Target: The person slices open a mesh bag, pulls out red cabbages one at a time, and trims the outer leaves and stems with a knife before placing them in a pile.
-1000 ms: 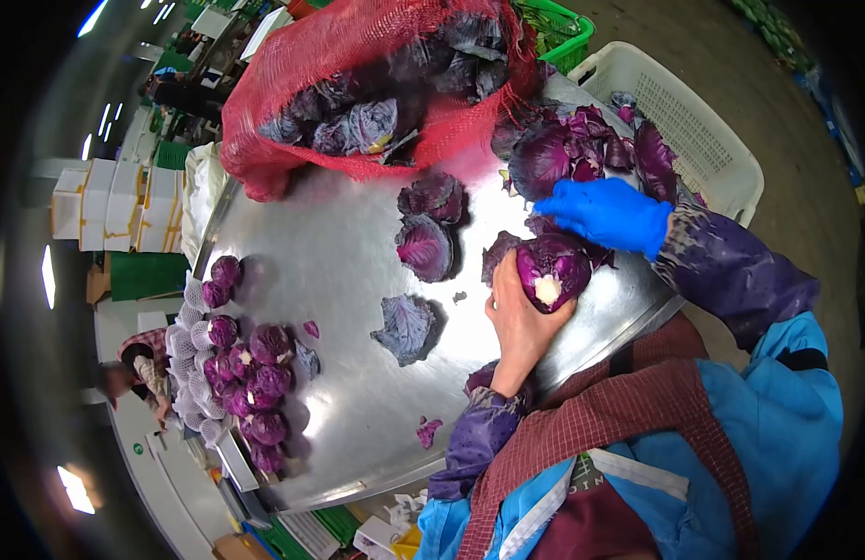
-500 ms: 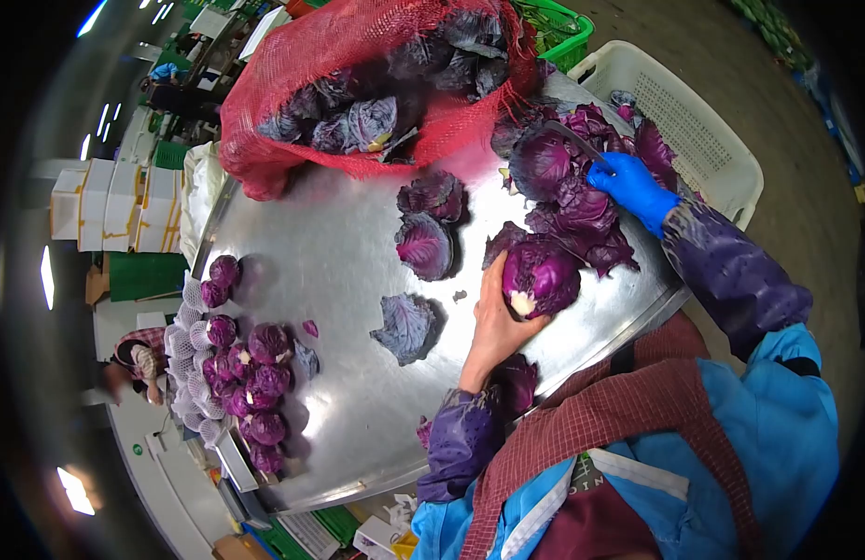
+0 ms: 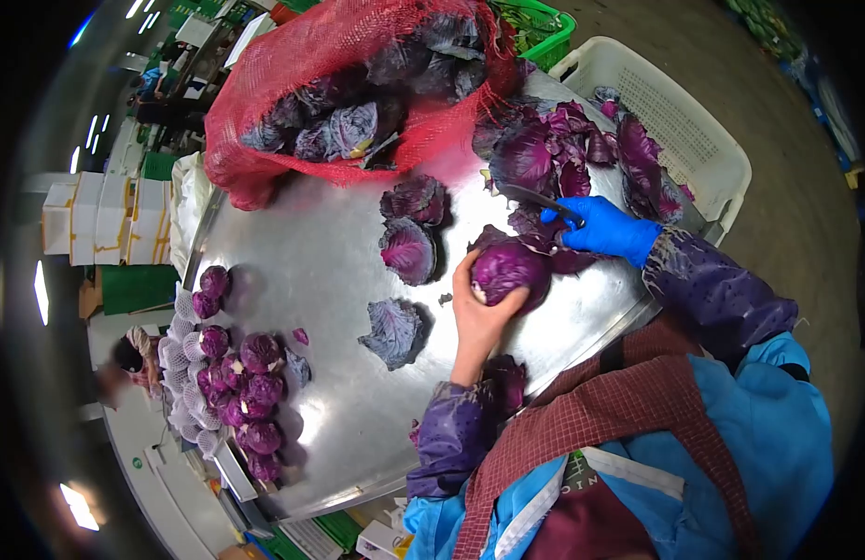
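Observation:
A shiny purple cabbage (image 3: 518,271) is gripped in my bare left hand (image 3: 484,313), its pale cut stem beside my fingers. My right hand (image 3: 608,229), in a blue glove, is closed around the handle of a knife (image 3: 535,198). The blade points left, just above the cabbage and over some loose leaves. A heap of peeled purple cabbage leaves (image 3: 568,140) lies past my right hand. Left of the held cabbage, on the metal table (image 3: 348,243), sit darker cabbage pieces (image 3: 409,250) and a greyish outer leaf (image 3: 393,333).
A red mesh sack (image 3: 237,140) of unpeeled cabbages lies at the table's far side. Trimmed cabbages (image 3: 260,387) are grouped at the left by white foam nets (image 3: 182,364). Beyond the leaf heap stand a white crate (image 3: 680,103) and a green crate (image 3: 549,42). Another person is at the left.
My right hand has come down from the leaf heap with the knife, closer to the cabbage. My left hand has turned the cabbage, so less of its stem shows.

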